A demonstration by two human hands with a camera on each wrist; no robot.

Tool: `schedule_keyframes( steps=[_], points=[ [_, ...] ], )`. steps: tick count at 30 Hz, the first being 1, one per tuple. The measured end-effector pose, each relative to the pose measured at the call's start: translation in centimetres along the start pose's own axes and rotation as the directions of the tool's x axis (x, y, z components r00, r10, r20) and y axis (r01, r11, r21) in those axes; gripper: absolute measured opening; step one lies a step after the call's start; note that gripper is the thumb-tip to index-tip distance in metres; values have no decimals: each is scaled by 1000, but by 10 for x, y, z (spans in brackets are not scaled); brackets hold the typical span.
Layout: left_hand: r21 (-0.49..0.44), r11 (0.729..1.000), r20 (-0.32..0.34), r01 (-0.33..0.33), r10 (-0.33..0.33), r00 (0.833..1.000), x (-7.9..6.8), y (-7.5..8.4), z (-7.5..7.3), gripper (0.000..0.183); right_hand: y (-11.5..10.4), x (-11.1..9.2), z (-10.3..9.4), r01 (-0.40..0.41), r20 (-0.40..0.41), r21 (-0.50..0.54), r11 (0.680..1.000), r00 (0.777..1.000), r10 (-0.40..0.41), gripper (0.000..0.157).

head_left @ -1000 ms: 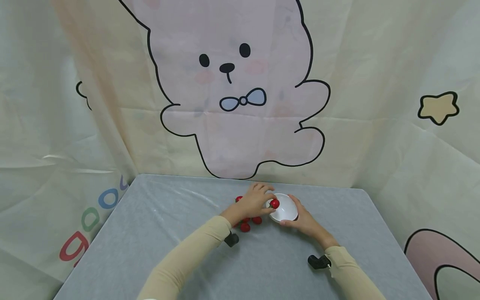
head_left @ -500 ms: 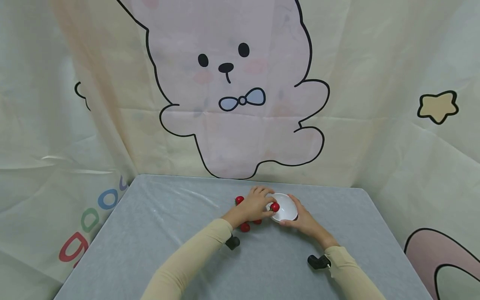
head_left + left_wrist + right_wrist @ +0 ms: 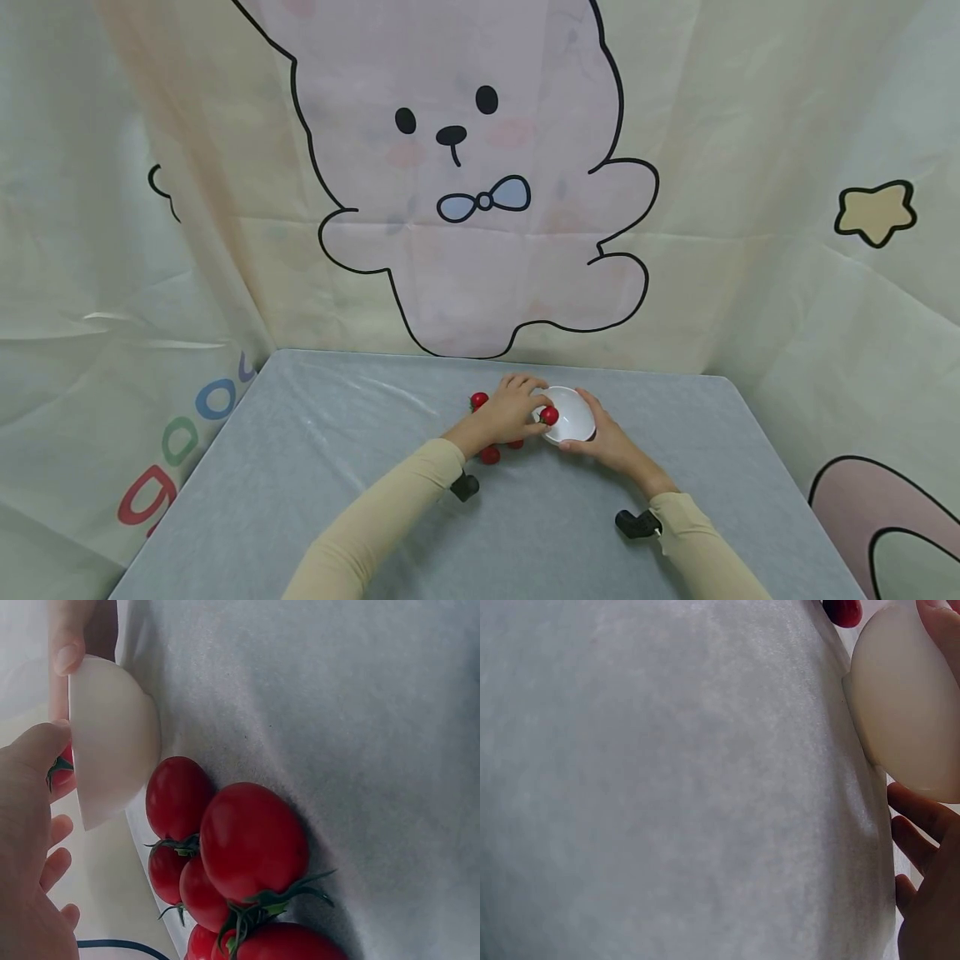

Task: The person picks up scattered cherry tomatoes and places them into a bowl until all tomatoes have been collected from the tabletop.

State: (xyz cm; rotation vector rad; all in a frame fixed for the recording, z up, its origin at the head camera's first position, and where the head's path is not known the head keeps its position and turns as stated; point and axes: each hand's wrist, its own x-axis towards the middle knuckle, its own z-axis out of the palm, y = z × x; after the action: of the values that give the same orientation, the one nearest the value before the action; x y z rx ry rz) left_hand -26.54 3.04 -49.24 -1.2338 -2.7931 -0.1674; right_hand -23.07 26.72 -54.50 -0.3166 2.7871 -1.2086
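Observation:
Between thumb and forefinger my left hand (image 3: 510,412) pinches a small red tomato (image 3: 549,415) with a green stem, over the left side of a white bowl (image 3: 577,418). In the left wrist view the bowl's wall (image 3: 112,742) hides part of that tomato. My right hand (image 3: 611,442) grips the bowl from its right side, thumb near the front and fingers round the far side. Several more tomatoes (image 3: 255,840) with green stems lie on the table left of the bowl, partly hidden by my left hand in the head view.
A grey cloth covers the table (image 3: 570,533). Behind it hangs a pale curtain (image 3: 705,300) printed with a cartoon bear. Black camera mounts (image 3: 637,524) sit at both wrists.
My left hand has lowered slightly with the tomato, and a loose tomato behind it shows more fully. The right hand and bowl have stayed in place.

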Motion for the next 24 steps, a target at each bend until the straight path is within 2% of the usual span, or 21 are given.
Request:
schedule_keyframes(
  steps=[11,24],
  points=[
    [-9,1000,-16,-8,8,1000,-2,0,0,44,0,0,0,14,1,20,1000,1000,-14,110],
    [-19,1000,-20,-6,6,1000,-3,-1,-1,42,-2,0,0,-15,13,-4,1000,1000,15,111]
  ],
)
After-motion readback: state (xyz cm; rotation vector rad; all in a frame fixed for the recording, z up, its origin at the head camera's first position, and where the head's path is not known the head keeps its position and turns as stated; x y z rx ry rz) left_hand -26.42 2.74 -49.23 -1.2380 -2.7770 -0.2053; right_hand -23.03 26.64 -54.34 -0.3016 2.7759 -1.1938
